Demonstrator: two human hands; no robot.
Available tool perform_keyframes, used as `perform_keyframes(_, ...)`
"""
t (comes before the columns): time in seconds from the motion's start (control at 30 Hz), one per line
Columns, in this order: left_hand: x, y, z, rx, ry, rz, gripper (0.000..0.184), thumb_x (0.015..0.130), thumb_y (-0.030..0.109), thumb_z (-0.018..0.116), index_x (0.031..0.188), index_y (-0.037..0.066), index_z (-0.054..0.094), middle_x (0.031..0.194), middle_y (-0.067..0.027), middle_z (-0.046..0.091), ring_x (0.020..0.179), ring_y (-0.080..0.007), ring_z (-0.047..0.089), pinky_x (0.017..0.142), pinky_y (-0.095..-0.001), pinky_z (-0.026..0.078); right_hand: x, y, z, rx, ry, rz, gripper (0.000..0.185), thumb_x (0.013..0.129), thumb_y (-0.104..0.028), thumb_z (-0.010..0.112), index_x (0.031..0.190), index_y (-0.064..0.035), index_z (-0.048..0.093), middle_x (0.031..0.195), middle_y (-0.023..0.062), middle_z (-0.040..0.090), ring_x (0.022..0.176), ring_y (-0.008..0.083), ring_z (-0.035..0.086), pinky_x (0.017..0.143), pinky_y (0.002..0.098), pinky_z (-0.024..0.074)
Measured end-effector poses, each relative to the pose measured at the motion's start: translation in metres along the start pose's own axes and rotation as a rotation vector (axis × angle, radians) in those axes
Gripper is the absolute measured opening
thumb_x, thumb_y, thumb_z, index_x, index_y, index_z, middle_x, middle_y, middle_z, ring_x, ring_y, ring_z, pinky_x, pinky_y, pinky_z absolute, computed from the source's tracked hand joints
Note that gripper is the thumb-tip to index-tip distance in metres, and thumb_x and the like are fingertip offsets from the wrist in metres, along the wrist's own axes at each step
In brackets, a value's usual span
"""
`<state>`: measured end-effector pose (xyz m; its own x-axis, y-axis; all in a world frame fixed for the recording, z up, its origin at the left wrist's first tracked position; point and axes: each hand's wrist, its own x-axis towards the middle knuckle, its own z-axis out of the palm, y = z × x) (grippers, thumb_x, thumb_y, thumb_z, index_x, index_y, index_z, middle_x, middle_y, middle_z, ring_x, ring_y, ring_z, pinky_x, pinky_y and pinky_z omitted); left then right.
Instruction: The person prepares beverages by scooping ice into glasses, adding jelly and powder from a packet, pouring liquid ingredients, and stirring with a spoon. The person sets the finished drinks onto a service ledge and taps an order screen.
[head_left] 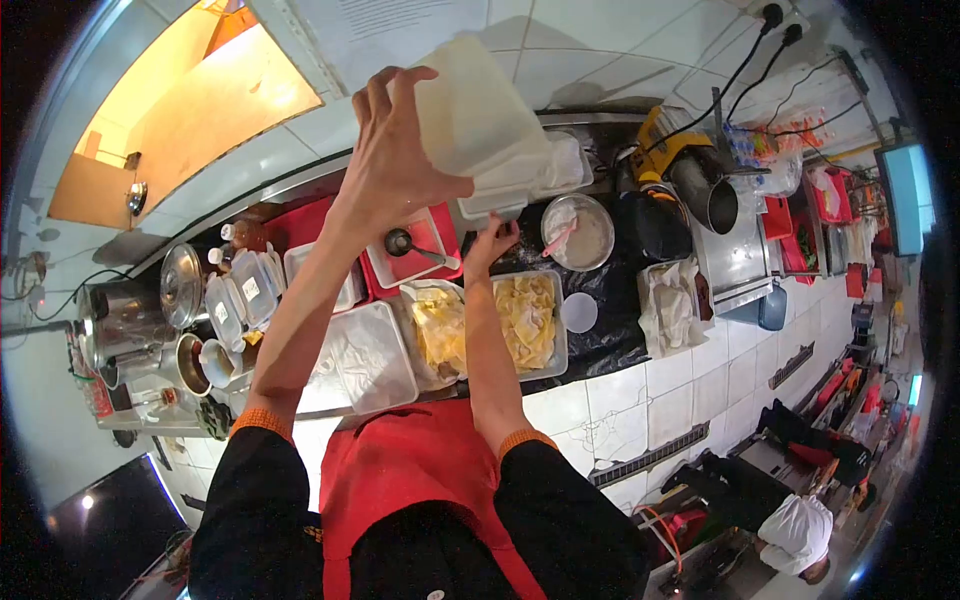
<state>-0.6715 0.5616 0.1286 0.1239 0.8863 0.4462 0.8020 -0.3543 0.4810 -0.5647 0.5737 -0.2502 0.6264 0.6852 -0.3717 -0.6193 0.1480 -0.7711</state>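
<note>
Watching over the head camera. Tub [485, 115], pale and translucent, is at upper centre of the frame, raised and tipped. Left hand [393, 150] grasps it: fingers over its upper left edge, thumb by the lower corner, so the hold spans one side only. Right hand [490, 242] mid-frame, fingers bent, up against the near edge of a clear tray [495, 207]; pinching it or just resting there, I can't tell.

Handling, by my guess: thin plastic, light if empty, though I can't see inside well enough to be sure. Wide panels should flex under a squeeze; corners and rim look stiffer. Smooth, so probably slick to wet or floury fingers. Not very fragile, but a rim could crack in a drop. I'd take it by the rim, one hand per side; a one-sided hold leaves the far end free to swing.

Nearby: bowl [610, 230] of white stuff right of the right hand, yellow pieces [525, 318] below, ladle [398, 242] to the left.

Writing: sheet [400, 22] on the wall, top of frame, rows of print, too small for me. White labels [251, 285] on tubs at left, illegible. No brand I can make out.
</note>
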Motion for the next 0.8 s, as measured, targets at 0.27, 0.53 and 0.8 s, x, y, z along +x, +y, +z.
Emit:
perform_keyframes(0.27, 0.015, -0.013, 0.031, -0.013, -0.019, -0.043, 0.097, 0.049, 0.022, 0.083, 0.133, 0.008, 0.038, 0.129, -0.0185, 0.041, 0.124, -0.0407, 0.036, 0.107, -0.0489, 0.035, 0.035, 0.013, -0.047, -0.417, -0.394, -0.070, 0.030, 0.086, -0.009, 0.068, 0.111, 0.0025, 0.055, 0.109, 0.0147, 0.059, 0.088, 0.0184, 0.057, 0.076, 0.0316, 0.0490)
perform_keyframes(0.53, 0.030, -0.030, 0.102, 0.130, -0.309, 0.050, 0.104, 0.049, 0.031, 0.085, 0.138, 0.012, 0.036, 0.140, -0.0268, 0.034, 0.132, -0.0513, 0.027, 0.105, -0.0580, 0.038, 0.005, -0.154, -0.017, -0.468, -0.418, -0.167, 0.006, 0.090, -0.005, 0.063, 0.094, -0.0005, 0.065, 0.090, 0.0070, 0.067, 0.069, 0.0108, 0.061, 0.058, 0.0232, 0.0472)
perform_keyframes(0.8, 0.018, -0.043, 0.093, 0.152, -0.347, 0.044, 0.110, 0.053, 0.030, 0.088, 0.146, 0.016, 0.030, 0.151, -0.0279, 0.021, 0.137, -0.0565, 0.019, 0.111, -0.0607, 0.031, -0.022, -0.314, 0.107, -0.916, -0.971, -1.065, 0.038, 0.083, -0.015, 0.073, 0.117, -0.0022, 0.062, 0.121, 0.0145, 0.062, 0.115, 0.0305, 0.056, 0.100, 0.0433, 0.0422)
